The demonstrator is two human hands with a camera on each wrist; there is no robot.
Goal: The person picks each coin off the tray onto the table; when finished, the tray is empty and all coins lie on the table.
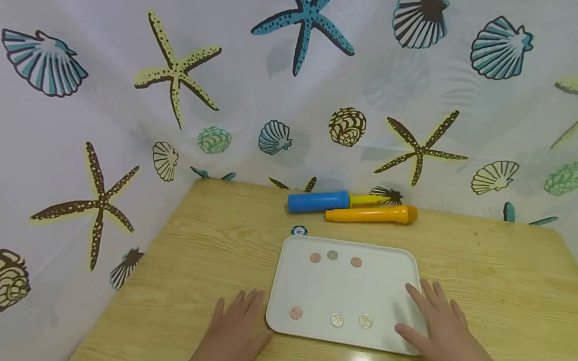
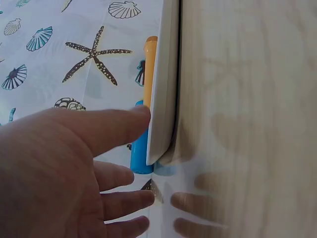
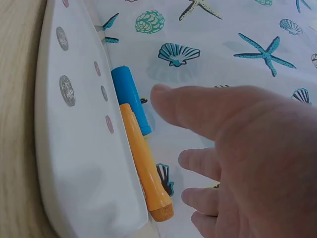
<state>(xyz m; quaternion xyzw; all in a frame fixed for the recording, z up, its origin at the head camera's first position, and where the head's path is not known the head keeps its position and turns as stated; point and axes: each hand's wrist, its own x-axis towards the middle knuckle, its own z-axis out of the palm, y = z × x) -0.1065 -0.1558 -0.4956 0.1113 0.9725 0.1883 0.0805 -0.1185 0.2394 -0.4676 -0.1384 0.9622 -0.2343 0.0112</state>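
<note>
A white tray point(image 1: 388, 286) lies on the wooden table with several coins on it. At its back are a copper coin point(image 1: 315, 258), a silver coin point(image 1: 332, 255) and another copper coin point(image 1: 356, 262). Along the front lie a copper coin point(image 1: 296, 312) and two silver ones, one silver coin point(image 1: 337, 320) left of the other. My left hand point(image 1: 231, 339), fingers extended, is beside the tray's front left corner and holds nothing. Fingers spread, my right hand point(image 1: 443, 331) hovers at the tray's right edge, its fingertips over the rim. It grips nothing either.
Behind the tray lie a blue tube with a yellow rod point(image 1: 318, 202) and an orange microphone-shaped stick point(image 1: 371, 214). A small blue-and-white round chip point(image 1: 299, 230) sits against the back rim. A shell-and-starfish patterned cloth point(image 1: 322, 92) hangs around the table point(image 1: 223, 226).
</note>
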